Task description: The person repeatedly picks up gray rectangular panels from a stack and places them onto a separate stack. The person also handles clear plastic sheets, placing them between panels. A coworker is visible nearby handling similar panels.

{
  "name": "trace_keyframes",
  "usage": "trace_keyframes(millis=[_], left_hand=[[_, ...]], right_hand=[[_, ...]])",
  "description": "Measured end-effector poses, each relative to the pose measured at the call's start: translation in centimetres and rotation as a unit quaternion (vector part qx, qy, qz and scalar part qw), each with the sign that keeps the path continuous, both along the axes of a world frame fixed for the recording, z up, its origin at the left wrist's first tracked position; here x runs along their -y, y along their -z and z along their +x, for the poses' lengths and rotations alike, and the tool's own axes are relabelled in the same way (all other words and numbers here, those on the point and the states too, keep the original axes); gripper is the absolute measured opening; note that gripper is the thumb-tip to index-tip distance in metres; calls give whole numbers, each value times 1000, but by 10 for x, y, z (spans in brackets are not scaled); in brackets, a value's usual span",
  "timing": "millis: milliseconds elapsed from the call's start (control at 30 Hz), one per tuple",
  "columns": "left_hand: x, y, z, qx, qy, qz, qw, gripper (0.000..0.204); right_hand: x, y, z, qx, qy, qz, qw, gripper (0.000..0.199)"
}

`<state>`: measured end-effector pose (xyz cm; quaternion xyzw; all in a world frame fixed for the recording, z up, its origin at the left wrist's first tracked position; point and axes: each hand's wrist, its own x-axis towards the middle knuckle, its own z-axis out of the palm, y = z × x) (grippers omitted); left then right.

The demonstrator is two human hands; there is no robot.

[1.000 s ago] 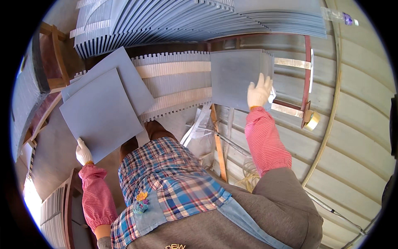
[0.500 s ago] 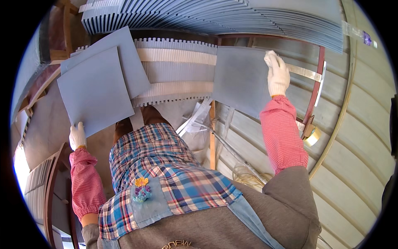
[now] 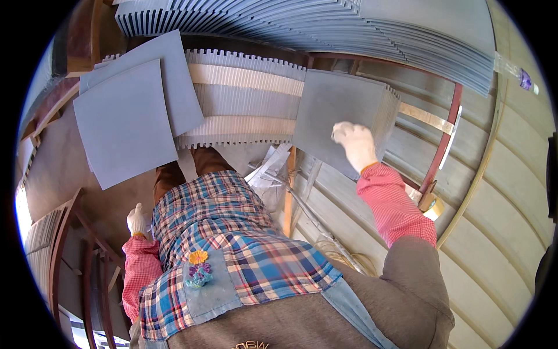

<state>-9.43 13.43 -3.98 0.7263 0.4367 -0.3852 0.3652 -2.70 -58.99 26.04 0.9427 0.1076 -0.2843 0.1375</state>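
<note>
A large stack of grey slabs (image 3: 325, 23) is seen along the top. A grey tile (image 3: 334, 113) standing in the toothed rack (image 3: 244, 99) is gripped by the gloved right hand (image 3: 356, 142). The gloved left hand (image 3: 138, 221) hangs low, loosely curled, holding nothing.

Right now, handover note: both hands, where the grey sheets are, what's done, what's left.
Right hand: white-gloved, raised, pressed on the face of the thin square grey sheet at the front of an upright stack in the pale ribbed comb rack.
Left hand: white-gloved, low beside the plaid apron, holds nothing.
Two loose square grey sheets lie overlapped at left, apart from both hands.
A long row of grey sheets stands on edge along the top.
Done: one stack slotted at the rack's right end.
Left: the rack's middle and left slots are bare; the two loose sheets are not slotted.
</note>
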Motion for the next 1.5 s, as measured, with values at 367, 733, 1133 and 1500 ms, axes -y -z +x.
trace_keyframes(millis=[367, 733, 1133, 1500], left_hand=[[21, -16, 20, -43, -45, -33, 998, 45], [14, 8, 17, -51, -1, -47, 998, 48], [-18, 23, -27, -69, 26, -35, 997, 49], [10, -16, 15, -114, -75, -44, 990, 42]], right_hand=[[-22, 120, -78, -125, -55, 29, 990, 20], [58, 164, 125, 224, -69, -116, 965, 19], [7, 186, 23, 13, -54, -13, 998, 18], [-16, 263, -54, 52, 31, -134, 989, 31]])
